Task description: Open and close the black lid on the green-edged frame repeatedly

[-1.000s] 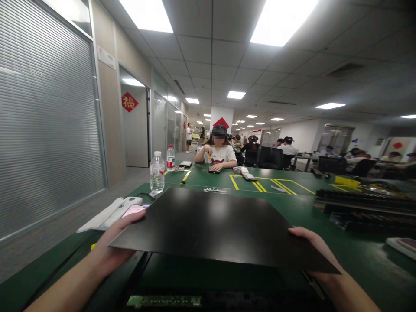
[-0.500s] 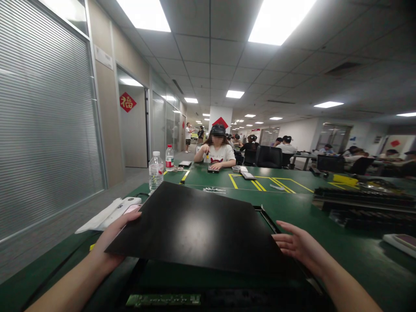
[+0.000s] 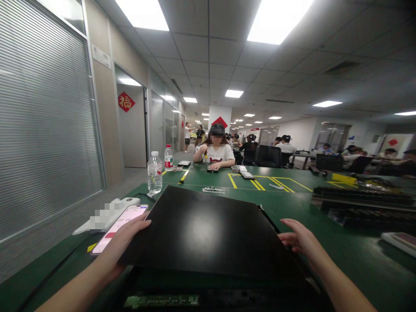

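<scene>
A flat, glossy black panel (image 3: 198, 234), much like a display screen, lies tilted over a black frame (image 3: 273, 220) on the green table. My left hand (image 3: 125, 242) grips the panel's left edge, thumb on top, with the other fingers hidden underneath. At the right edge is my right hand (image 3: 300, 245), thumb and fingers apart; its fingertips are by the panel's side, and whether they touch it I cannot tell. Below the panel's near edge a green circuit board (image 3: 162, 300) shows inside the dark frame.
Left of the panel lie a lit phone (image 3: 121, 227) and a white object (image 3: 130, 201). A water bottle (image 3: 154, 173) stands beyond them. Across the green table (image 3: 292, 208) sits a person (image 3: 217, 151) at work. Stacked black strips (image 3: 360, 201) lie at right.
The panel's left side has come down and shifted slightly right, nearer the frame. My left hand moved with it, uncovering the phone. My right hand's fingers have curled a little.
</scene>
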{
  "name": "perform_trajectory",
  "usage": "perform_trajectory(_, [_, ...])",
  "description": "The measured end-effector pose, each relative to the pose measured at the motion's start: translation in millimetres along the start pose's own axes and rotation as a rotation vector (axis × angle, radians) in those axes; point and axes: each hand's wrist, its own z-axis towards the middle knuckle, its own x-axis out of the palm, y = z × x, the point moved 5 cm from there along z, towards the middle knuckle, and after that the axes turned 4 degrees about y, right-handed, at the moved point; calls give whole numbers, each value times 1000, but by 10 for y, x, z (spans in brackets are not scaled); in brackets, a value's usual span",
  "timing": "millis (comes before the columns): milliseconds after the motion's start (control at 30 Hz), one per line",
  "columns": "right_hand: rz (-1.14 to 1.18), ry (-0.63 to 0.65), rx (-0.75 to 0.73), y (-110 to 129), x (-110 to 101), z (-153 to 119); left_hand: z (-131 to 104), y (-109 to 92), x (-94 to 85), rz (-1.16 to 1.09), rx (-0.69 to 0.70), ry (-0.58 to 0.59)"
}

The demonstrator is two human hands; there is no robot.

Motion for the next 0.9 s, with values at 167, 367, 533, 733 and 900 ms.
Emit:
perform_trajectory(167, [-75, -63, -58, 1, -47, 6, -180, -47, 95, 18, -47, 15])
perform_trajectory(367, [-137, -106, -89, -23, -107, 49, -279, -59, 208, 23, -94, 29])
perform_trajectory(533, [-201, -119, -108, -65, -176, 137, -235, -11, 209, 23, -94, 32])
perform_trajectory(733, [-235, -128, -98, -100, -199, 168, -197, 34, 151, 55, -121, -33])
perform_trajectory(900, [-270, -142, -99, -97, -202, 156, -189, 34, 163, 42, -125, 47])
